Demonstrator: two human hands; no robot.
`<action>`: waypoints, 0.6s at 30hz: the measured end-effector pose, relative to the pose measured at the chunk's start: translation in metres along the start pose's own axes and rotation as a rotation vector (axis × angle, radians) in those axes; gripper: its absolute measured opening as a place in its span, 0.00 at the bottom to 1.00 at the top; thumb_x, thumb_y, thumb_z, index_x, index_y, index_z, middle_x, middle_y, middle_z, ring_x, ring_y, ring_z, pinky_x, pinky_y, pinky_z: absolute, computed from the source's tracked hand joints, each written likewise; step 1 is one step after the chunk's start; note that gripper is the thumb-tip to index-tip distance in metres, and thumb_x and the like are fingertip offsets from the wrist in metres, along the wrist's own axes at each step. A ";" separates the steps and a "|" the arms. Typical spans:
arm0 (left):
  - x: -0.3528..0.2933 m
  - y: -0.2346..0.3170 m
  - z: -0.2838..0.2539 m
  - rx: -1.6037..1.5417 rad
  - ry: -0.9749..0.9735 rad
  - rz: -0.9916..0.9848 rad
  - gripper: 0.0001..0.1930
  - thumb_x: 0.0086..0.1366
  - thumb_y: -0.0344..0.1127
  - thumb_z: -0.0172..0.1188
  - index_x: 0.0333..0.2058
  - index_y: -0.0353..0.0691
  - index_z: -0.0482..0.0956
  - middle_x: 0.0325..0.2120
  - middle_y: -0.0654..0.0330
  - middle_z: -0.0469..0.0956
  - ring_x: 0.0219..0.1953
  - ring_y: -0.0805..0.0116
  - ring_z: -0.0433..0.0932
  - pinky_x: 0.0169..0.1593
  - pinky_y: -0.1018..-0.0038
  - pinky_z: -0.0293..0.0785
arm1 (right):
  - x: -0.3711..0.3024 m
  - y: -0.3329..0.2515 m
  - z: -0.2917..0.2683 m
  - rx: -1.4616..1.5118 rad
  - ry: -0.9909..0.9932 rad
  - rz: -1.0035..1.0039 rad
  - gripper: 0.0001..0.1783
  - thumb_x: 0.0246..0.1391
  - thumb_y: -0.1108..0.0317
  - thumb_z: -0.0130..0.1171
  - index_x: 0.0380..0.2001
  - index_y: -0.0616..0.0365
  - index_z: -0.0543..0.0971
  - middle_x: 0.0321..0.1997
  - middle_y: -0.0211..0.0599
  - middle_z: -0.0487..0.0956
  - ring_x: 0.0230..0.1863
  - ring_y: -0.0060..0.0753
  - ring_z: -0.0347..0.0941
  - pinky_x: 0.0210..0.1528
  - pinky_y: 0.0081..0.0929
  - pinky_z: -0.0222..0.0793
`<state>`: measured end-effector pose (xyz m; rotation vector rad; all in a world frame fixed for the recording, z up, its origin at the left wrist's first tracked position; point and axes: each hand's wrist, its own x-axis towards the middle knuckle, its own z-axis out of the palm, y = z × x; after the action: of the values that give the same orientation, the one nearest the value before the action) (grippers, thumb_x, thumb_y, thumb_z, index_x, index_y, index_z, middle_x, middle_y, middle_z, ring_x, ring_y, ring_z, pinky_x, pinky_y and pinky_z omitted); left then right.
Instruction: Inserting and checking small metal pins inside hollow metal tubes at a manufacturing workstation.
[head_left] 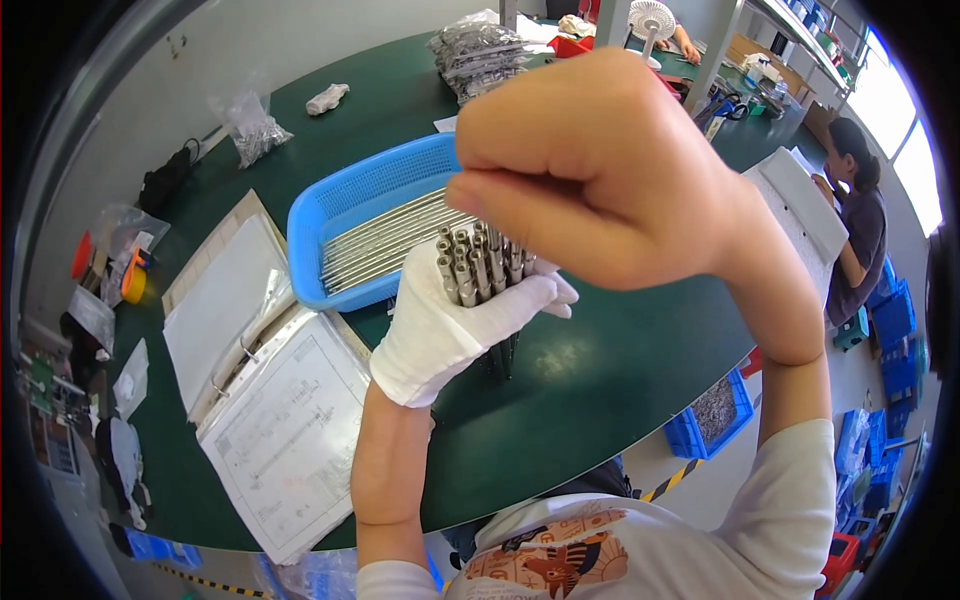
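My left hand (430,325), in a white glove, is wrapped round a bundle of slim metal rods (465,268). Their stepped, hollow-looking ends point up toward me, and darker lower parts show beneath the glove. Above the bundle, close to the camera, is my bare right hand (610,180) with its fingers curled and the thumb pressed against them. Whatever the right fingers hold, if anything, is hidden behind the hand. Just beyond the left hand, a blue plastic basket (305,245) holds a row of long silvery rods (385,240), lying side by side.
An open ring binder (290,430) with a technical drawing lies on the green table (560,400) at the left. Bagged metal parts (480,55) are piled at the back. A blue bin (690,435) stands below the right edge. Another person (855,210) sits at the right.
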<state>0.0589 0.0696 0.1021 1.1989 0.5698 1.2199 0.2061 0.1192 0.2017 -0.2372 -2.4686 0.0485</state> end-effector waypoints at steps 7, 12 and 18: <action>-0.001 0.003 0.002 0.069 -0.027 0.000 0.10 0.53 0.23 0.62 0.35 0.32 0.77 0.27 0.57 0.80 0.31 0.69 0.80 0.38 0.74 0.78 | -0.008 0.001 0.007 0.092 0.009 -0.040 0.15 0.50 0.75 0.55 0.14 0.62 0.65 0.12 0.38 0.59 0.14 0.42 0.57 0.17 0.34 0.51; -0.001 0.002 0.004 0.077 -0.046 -0.004 0.09 0.53 0.23 0.62 0.35 0.32 0.77 0.27 0.57 0.80 0.31 0.70 0.80 0.37 0.75 0.78 | -0.012 0.001 0.009 0.054 0.018 -0.072 0.15 0.51 0.75 0.53 0.13 0.62 0.64 0.11 0.37 0.59 0.13 0.42 0.57 0.16 0.34 0.50; -0.001 -0.001 -0.001 0.095 -0.075 -0.032 0.10 0.53 0.23 0.64 0.35 0.30 0.79 0.28 0.57 0.81 0.31 0.70 0.80 0.37 0.76 0.77 | -0.010 -0.001 0.005 0.004 0.119 -0.044 0.17 0.51 0.76 0.51 0.11 0.62 0.61 0.11 0.36 0.58 0.12 0.38 0.56 0.16 0.33 0.48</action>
<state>0.0584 0.0690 0.1008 1.3053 0.5938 1.1263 0.2107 0.1170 0.1921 -0.1782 -2.3541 0.0196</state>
